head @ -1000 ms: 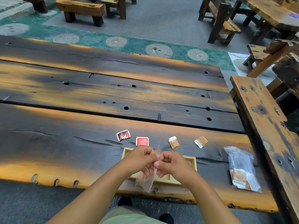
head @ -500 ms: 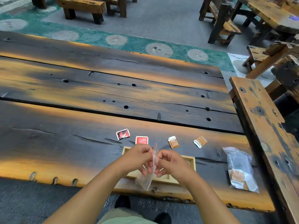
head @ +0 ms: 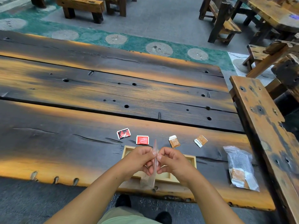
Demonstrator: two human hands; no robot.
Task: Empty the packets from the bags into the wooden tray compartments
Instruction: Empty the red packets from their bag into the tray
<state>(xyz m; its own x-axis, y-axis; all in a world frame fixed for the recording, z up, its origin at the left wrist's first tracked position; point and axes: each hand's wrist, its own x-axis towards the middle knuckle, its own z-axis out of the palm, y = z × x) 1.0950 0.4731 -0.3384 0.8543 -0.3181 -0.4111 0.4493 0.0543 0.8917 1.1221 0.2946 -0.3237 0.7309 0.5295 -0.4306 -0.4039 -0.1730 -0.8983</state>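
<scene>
Two hands are hovering above the wooden tray (head: pixel 193 161): left hand (head: pixel 139 159) and right hand (head: pixel 175 162) are each pinching the top of a clear plastic bag (head: pixel 149 181), fingers curled. Four packets (head: pixel 142 140) are lying beyond the tray, a second bag (head: pixel 241 167) farther right.

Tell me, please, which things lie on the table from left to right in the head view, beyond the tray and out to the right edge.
Red and black packet → red packet → brown packet → tilted brown packet → full plastic bag.
</scene>
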